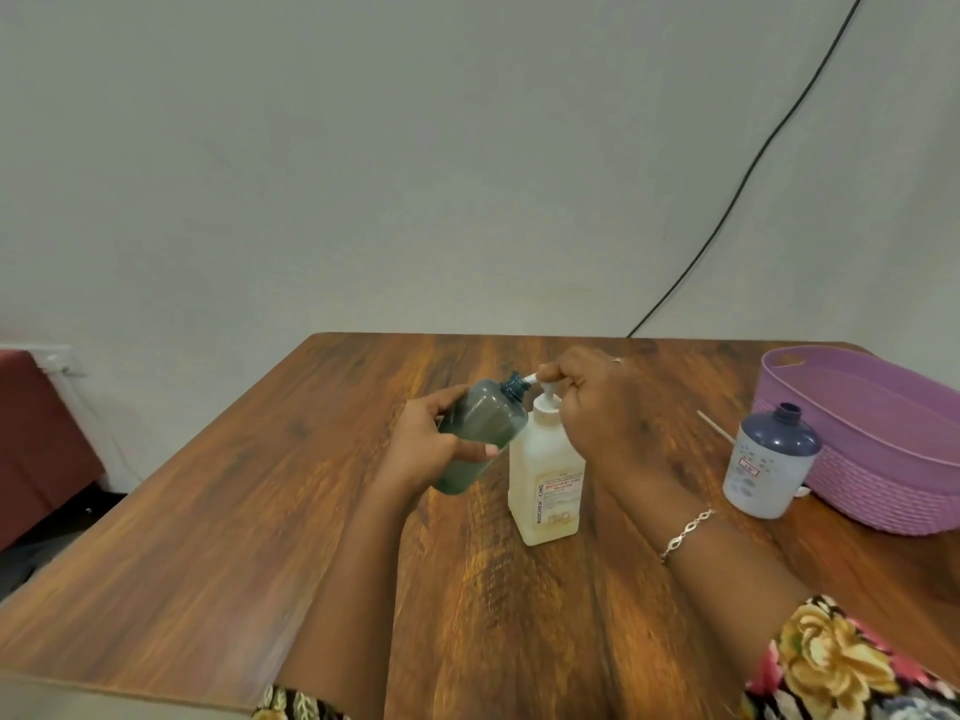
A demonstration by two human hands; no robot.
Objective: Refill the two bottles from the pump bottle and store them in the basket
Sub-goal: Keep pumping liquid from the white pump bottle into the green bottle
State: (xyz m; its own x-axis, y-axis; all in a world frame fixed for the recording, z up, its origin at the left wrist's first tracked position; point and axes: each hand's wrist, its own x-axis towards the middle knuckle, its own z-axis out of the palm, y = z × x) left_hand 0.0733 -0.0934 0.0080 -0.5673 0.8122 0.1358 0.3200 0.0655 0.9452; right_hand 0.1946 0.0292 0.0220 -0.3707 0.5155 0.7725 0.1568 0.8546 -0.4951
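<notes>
Left hand [436,449] is gripping the tilted smoky-green plastic bottle [480,433], mouth meeting the white pump bottle [545,475] spout; right hand [597,402] is pressing the pump head.

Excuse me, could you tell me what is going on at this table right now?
A person is refilling a bottle. The left hand holds the green bottle tilted, its open neck at the nozzle of the pump bottle, while the right hand holds its pump head. The blue bottle stands uncapped beside the purple basket.
</notes>
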